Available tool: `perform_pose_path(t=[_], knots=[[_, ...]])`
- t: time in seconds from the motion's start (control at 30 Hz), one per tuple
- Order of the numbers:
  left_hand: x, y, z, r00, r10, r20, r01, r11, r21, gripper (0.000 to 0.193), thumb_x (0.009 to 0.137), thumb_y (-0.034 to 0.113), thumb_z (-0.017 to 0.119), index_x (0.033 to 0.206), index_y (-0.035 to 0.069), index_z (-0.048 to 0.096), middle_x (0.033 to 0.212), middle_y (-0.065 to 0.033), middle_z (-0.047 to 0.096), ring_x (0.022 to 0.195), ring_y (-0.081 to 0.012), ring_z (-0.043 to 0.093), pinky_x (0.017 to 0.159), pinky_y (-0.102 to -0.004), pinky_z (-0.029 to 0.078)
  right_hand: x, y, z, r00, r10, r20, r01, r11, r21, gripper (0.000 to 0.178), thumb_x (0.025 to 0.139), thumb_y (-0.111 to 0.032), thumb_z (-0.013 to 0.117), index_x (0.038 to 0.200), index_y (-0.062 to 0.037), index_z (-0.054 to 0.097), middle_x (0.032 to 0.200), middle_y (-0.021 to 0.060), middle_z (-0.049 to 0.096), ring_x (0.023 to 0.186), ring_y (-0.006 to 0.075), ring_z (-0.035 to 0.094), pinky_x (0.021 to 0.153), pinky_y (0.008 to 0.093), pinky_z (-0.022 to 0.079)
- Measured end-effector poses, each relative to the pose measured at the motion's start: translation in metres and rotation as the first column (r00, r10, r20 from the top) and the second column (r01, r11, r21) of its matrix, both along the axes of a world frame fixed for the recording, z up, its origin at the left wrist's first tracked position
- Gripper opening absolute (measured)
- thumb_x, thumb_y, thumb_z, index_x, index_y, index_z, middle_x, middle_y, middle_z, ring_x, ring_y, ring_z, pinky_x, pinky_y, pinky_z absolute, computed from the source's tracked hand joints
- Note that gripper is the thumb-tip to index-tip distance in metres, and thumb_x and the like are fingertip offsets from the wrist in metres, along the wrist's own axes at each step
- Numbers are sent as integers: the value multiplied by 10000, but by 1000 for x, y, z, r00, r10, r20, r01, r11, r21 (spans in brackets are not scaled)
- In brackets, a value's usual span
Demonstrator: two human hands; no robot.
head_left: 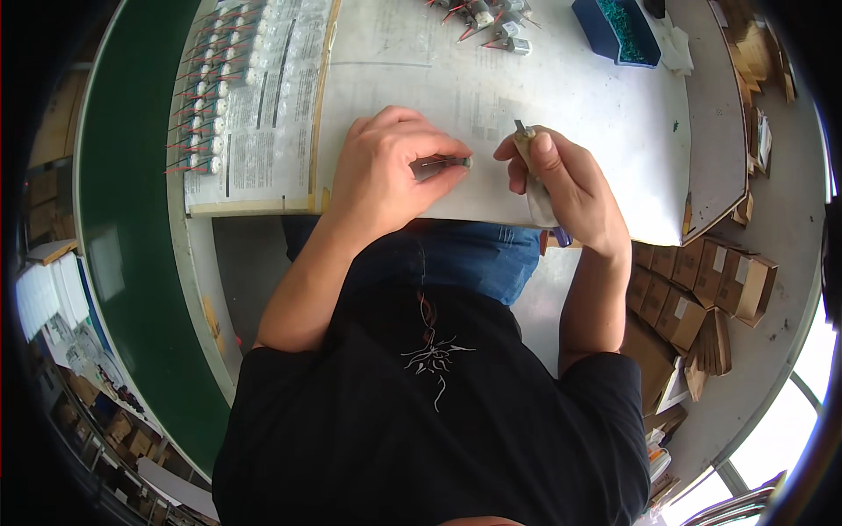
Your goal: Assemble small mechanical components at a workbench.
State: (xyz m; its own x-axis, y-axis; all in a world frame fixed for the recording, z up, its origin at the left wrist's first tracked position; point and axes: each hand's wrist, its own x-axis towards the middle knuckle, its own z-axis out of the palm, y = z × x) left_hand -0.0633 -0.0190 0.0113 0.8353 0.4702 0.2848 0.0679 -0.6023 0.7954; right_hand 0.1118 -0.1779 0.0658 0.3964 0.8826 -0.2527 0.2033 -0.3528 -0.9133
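My left hand is closed in a pinch, thumb and forefinger gripping a small part with a pale round end and thin wire-like leads. Most of that part is hidden by the fingers. To its right, my right hand wraps round a handheld tool with a short flat grey metal tip and a pale wrapped body; a blue-purple end sticks out below the palm. The tool's tip points away from me and is apart from the small part. Both hands are over the near edge of the white worktable.
Small motor-like parts with red wires stand in rows at the left, near printed sheets. A loose group of similar parts lies at the back. A dark blue bin holds green bits. Cardboard boxes are stacked at right.
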Motion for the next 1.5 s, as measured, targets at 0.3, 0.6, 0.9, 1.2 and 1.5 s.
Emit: perform_pose_path(t=[0.3,0.6,0.9,1.2,1.5], knots=[[0,-1,-2,1000,15,-2,-15,999,37,189,742,59,883,919,48,818,882,-55,790,920,-224,694,807,-367,577,-6,10,-15,549,309,777,-246,948,-203,492,1112,-432,533,821,-54,656,671,125,653,586,347,665,536,434,518],[0,0,-4,1000,12,15,-13,998,57,193,734,66,888,911,50,812,891,-59,788,921,-236,696,815,-373,569,-6,16,-33,486,227,844,-239,963,-122,573,1101,-423,543,633,-102,619,568,109,626,482,338,630,456,428,507],[0,1,-5,1000,5,28,-6,998,68,195,728,57,889,902,41,804,884,-69,783,909,-244,698,807,-376,566,-8,23,-26,482,351,803,-216,936,-279,493,1108,-335,527,693,-90,631,600,145,628,536,403,611,518,476,500],[1,0,-4,999,9,32,-11,999,54,201,726,60,893,904,35,802,885,-74,782,914,-248,698,806,-376,566,-3,21,-31,482,342,807,-281,932,-227,466,1101,-310,531,714,-85,659,590,148,622,533,393,617,516,473,504],[0,0,-5,999,-10,47,7,998,65,204,726,51,893,907,37,799,871,-66,780,923,-251,698,810,-375,566,-1,19,-32,496,361,790,-326,920,-216,452,1090,-307,549,712,-86,661,615,144,640,550,384,634,516,456,511]])
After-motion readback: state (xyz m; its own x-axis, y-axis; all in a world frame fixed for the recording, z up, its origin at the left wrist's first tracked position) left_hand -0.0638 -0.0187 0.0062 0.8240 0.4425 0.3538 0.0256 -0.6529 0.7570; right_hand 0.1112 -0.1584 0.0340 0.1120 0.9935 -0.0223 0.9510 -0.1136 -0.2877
